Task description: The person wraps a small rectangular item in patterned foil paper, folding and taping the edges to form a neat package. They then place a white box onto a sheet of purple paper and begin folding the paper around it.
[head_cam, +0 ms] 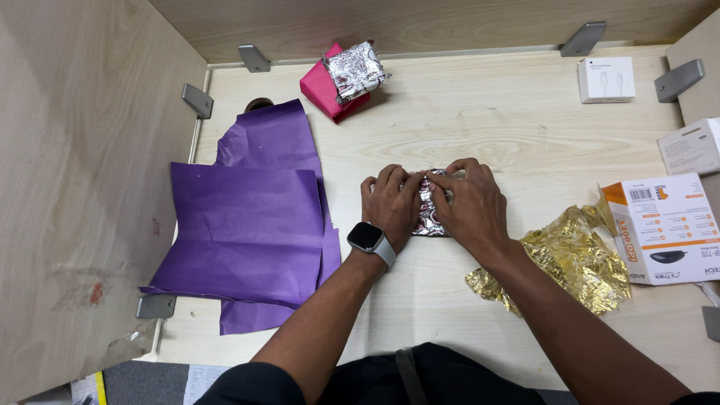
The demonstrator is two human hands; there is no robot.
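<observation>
Both hands press on a small packet wrapped in shiny silver foil lying on the wooden desk. My left hand, with a smartwatch on its wrist, covers the packet's left side. My right hand covers its right side, and the fingertips of both meet over the top fold. Most of the packet is hidden under the hands.
Purple paper sheets lie at the left. A pink box with a foil-wrapped item on it sits at the back. Crumpled gold foil and an orange-and-white box are at the right; small white boxes stand behind.
</observation>
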